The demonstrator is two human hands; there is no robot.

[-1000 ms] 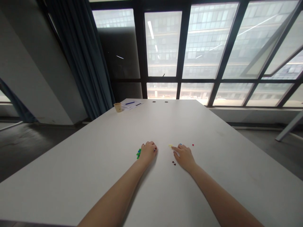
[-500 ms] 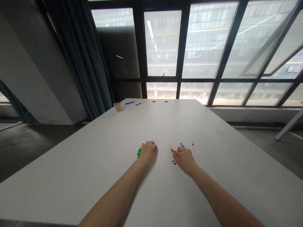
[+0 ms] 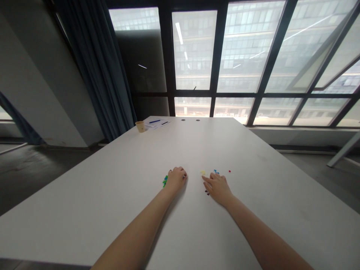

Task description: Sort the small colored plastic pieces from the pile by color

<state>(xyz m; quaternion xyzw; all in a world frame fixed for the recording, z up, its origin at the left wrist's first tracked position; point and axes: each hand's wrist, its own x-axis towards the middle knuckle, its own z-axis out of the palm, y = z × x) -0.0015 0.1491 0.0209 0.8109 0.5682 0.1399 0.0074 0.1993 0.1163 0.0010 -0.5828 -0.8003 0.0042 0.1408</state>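
Observation:
My left hand point(image 3: 177, 177) rests on the white table with its fingers curled inward; whatever lies under them is hidden. A small heap of green and blue pieces point(image 3: 164, 181) sits right against its left side. My right hand point(image 3: 217, 186) is low over the table, index finger stretched out to the lower edge of some small pale yellow pieces point(image 3: 203, 172). Just beyond its knuckles lie blue pieces point(image 3: 216, 171), partly covered by the hand. Several tiny dark pieces point(image 3: 207, 192) are close beside its thumb side. One small red piece point(image 3: 229, 171) lies farther right.
The long white table point(image 3: 118, 210) runs toward the windows. A paper cup point(image 3: 140, 126) stands at its far left edge, beside papers point(image 3: 153, 126) with a blue pen point(image 3: 154, 121) and a dark pen point(image 3: 164, 123). Two round dark discs point(image 3: 183, 120) show at the far end.
My right hand has shifted slightly left and away from me, its index finger closer to the yellow pieces. My left hand stays in place.

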